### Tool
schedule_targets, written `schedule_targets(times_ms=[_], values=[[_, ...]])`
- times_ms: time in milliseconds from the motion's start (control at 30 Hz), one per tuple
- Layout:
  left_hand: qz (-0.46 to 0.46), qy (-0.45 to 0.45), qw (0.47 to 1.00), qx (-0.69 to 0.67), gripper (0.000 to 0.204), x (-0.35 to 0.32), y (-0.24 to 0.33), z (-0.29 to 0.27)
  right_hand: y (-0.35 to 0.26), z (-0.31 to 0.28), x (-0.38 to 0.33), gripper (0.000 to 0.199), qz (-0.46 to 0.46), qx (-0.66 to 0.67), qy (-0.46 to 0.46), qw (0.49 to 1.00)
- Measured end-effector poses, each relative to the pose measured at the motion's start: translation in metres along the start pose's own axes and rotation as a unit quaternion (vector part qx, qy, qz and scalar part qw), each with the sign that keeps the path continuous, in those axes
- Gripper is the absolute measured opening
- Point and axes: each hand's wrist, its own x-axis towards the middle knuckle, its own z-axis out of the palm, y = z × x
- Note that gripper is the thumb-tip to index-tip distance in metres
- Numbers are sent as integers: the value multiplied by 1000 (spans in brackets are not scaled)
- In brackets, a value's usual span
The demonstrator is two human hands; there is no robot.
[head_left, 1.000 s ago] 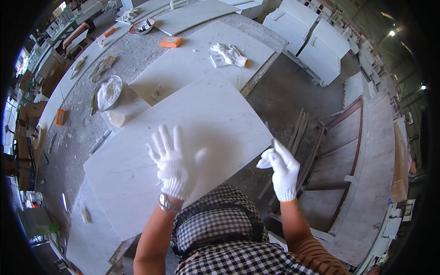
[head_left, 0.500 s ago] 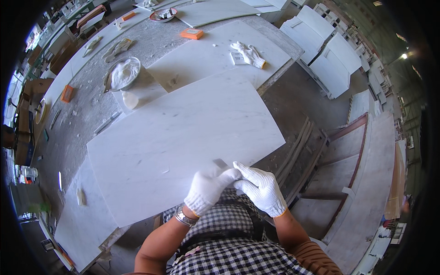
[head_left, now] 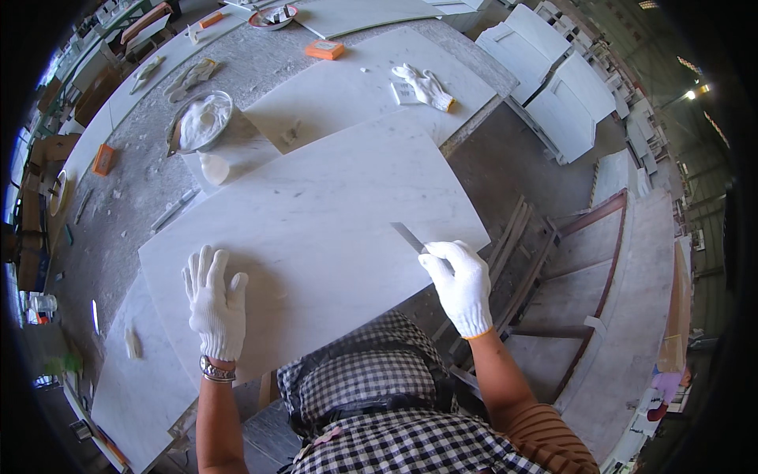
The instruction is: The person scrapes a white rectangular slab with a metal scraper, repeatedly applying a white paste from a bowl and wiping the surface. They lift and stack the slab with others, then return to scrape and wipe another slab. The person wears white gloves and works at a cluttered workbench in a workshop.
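Observation:
A large pale marble slab (head_left: 332, 205) with grey veining lies on the worktable in front of me. My left hand (head_left: 213, 304), in a white knit glove, is spread with fingers apart at the slab's left part, palm down. My right hand (head_left: 463, 286), also gloved, is closed around a flat grey metal blade (head_left: 409, 237) near the slab's right edge. The blade juts up and left from my fingers over the slab; its gripped end is hidden by the glove.
Beyond the slab stand a bowl of white paste (head_left: 207, 122) and a small whitish cup (head_left: 214, 168). Spare gloves (head_left: 427, 88) and an orange box (head_left: 324, 50) lie farther back. A long tool (head_left: 175, 210) rests left. At right is a wood-framed panel (head_left: 580, 276).
My hands were together at the slab's near edge, around the blade. Now they are apart: the left has moved left and opened over the slab; the right has moved up and right with the blade.

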Motion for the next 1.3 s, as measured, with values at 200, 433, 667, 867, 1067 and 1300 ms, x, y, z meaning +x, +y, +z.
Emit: schedule_targets(times_ms=[200,433,667,867,1067,1300], values=[[26,-53,994,90,50,-3,-9,10,-1,7,13,33,-107,-189,-84,973],[39,-69,989,125,54,-3,-10,12,-2,5,20,41,-151,-226,-151,950],[34,-84,988,129,55,-4,-10,12,-3,12,27,40,-129,-237,-201,942],[37,-83,988,127,55,-2,-9,13,-2,7,38,40,-136,-255,-207,935],[26,-85,990,113,56,-2,-8,12,0,17,42,38,-154,-229,-227,934],[32,-73,990,116,56,-2,-8,13,-7,19,47,35,-168,-241,-252,922]])
